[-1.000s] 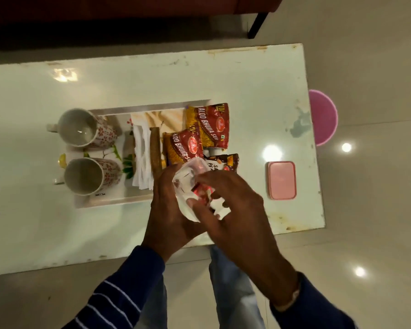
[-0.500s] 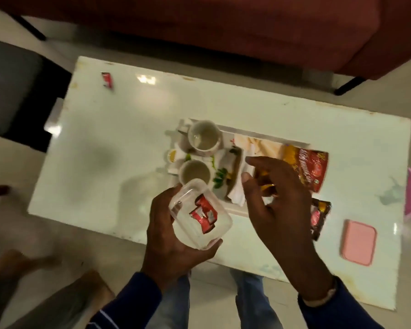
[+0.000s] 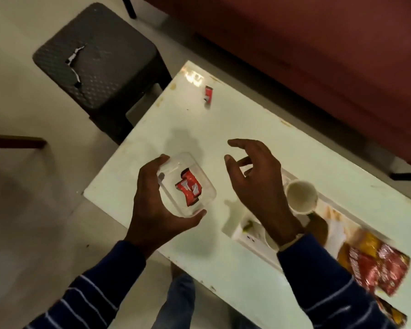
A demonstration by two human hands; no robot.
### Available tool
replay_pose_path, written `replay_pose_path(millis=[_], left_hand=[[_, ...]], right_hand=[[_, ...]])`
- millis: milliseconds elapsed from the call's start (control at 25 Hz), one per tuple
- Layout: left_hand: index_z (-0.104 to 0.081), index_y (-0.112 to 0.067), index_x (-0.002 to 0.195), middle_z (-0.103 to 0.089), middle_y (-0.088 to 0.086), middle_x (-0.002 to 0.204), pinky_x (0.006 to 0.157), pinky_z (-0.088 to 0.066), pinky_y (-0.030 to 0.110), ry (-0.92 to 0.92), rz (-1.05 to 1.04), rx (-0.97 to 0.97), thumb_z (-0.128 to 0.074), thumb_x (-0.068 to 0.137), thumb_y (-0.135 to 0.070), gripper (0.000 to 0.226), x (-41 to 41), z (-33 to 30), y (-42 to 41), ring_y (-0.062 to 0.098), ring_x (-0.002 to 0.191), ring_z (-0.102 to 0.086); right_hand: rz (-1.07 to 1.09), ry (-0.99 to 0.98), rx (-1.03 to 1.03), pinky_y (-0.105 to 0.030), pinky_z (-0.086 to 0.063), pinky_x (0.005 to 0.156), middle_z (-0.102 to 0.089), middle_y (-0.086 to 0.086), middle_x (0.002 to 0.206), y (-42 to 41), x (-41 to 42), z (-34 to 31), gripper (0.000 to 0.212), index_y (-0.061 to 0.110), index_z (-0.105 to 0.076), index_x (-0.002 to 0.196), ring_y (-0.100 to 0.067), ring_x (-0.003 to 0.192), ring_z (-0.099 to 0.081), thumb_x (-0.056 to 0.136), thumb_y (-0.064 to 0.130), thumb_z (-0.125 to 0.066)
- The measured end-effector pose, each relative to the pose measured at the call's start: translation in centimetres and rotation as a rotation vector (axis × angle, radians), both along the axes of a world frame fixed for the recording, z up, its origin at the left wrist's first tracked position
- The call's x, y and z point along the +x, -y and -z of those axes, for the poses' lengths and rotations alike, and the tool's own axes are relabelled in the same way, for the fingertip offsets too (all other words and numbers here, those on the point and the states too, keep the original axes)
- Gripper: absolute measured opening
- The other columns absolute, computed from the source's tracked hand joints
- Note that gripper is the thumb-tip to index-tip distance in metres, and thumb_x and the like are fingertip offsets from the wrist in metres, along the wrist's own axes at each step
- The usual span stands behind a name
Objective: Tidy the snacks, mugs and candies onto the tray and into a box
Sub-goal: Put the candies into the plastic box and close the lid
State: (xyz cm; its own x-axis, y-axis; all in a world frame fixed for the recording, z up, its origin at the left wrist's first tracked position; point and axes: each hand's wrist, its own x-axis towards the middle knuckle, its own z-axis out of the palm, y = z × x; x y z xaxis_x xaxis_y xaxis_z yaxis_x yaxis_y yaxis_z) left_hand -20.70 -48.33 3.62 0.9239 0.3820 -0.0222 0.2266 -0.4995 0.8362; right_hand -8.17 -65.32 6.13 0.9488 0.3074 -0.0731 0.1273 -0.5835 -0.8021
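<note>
Bare table top (image 3: pixel 190 129) lies open between the right hand (image 3: pixel 254 176) and the lone red candy (image 3: pixel 208 93) near the far corner; nothing stands on that stretch; tray (image 3: pixel 244 236) with mug (image 3: pixel 301 197) crowds the right; left hand (image 3: pixel 154 205) with clear box (image 3: pixel 199 186) fills the near edge.

On the table (image 3: pixel 223 129), the box (image 3: pixel 188 184) holds candies (image 3: pixel 188 187); the tray (image 3: pixel 247 236) lies right of the box, a lone candy (image 3: pixel 208 93) far behind it.

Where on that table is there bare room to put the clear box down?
Bare tabletop lies between the stray red candy, the clear box and the stool-side edge. It is crowded around the tray, with the mug and snack packets.
</note>
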Motion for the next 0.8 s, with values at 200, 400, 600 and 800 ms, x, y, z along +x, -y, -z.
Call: replay_pose_path(millis=[200, 400, 600, 800], left_hand=[[-0.035, -0.019, 0.141, -0.041, -0.006, 0.137, 0.114, -0.030, 0.017, -0.086, 0.010, -0.029, -0.099, 0.047, -0.035, 0.114, 2.4, 2.4, -4.7, -0.006, 0.128, -0.036], [-0.039, -0.020, 0.141, -0.042, -0.011, 0.136, 0.100, -0.024, -0.003, -0.141, 0.010, -0.037, -0.101, 0.040, -0.033, 0.119, 2.8, 4.4, -7.0, 0.006, 0.125, -0.037], [-0.034, -0.028, 0.140, -0.033, -0.032, 0.132, 0.102, -0.033, 0.005, -0.140, 0.049, -0.117, -0.100, 0.044, -0.031, 0.116, 2.3, 4.8, -8.0, -0.007, 0.124, -0.037], [-0.035, -0.026, 0.144, -0.034, -0.030, 0.135, 0.101, -0.032, 0.004, -0.171, 0.073, -0.132, -0.100, 0.045, -0.031, 0.119, 2.1, 4.9, -8.5, 0.000, 0.127, -0.038]], right_hand=[[-0.166, 0.038, -0.286, -0.022, -0.052, 0.086, -0.055, 0.004, 0.133, -6.1, 7.9, 5.9, 0.037, 0.026, -0.058, 0.129, -0.015, 0.107, -0.061, 0.093, 0.032, -0.063], [-0.343, -0.060, -0.646, -0.045, -0.040, 0.107, -0.023, -0.009, 0.161, -10.1, 15.2, 11.4, 0.056, 0.033, -0.040, 0.144, -0.032, 0.142, -0.033, 0.093, 0.033, -0.063], [-0.438, -0.036, -0.769, -0.051, -0.039, 0.108, -0.020, -0.011, 0.162, -12.3, 17.1, 15.1, 0.065, 0.029, -0.030, 0.152, -0.036, 0.143, -0.029, 0.094, 0.034, -0.060], [-0.294, 0.084, -0.631, -0.034, -0.045, 0.097, -0.058, -0.006, 0.129, -9.9, 13.3, 15.6, 0.036, 0.011, -0.058, 0.128, -0.026, 0.119, -0.054, 0.098, 0.030, -0.052]])
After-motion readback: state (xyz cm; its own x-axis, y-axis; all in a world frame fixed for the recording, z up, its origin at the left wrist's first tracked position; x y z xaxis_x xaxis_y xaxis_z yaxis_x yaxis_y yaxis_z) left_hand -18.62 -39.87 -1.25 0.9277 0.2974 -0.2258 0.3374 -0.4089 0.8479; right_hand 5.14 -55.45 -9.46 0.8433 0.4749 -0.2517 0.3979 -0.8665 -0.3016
